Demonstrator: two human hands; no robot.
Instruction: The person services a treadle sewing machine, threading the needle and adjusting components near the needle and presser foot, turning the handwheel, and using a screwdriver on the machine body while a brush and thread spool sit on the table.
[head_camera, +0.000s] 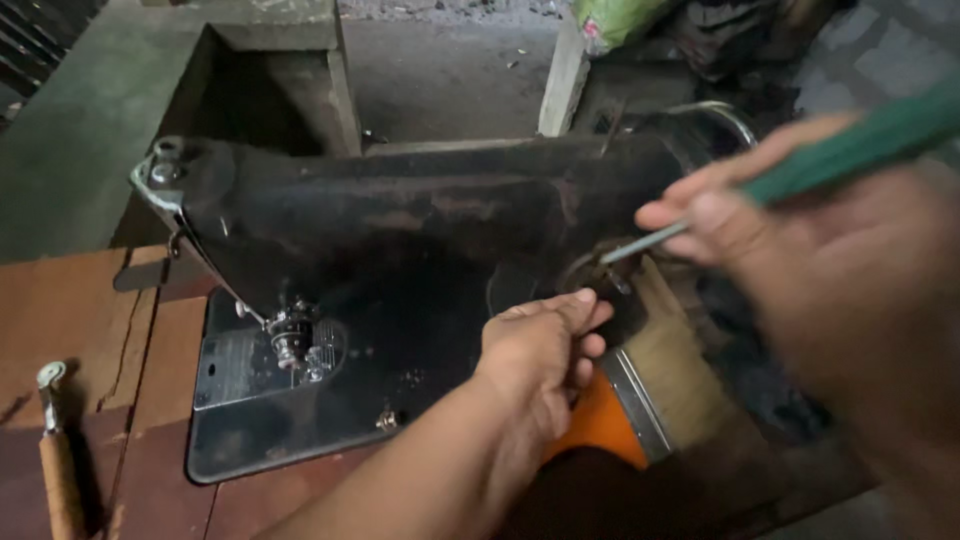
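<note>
Two hands on sewing machine (420, 220): right hand (840, 270) fingers clenched on green-handled screwdriver (800, 170), tip beside left hand (540, 355) fingers pinching small part, mid-adjustment; steady alignment needed next.

One package is noted: a crumpled green plastic bag (612, 20), partly cut by the top edge, well above and behind the fingers (700, 215) of the right hand. No labels, signs or screens are observed.
</note>
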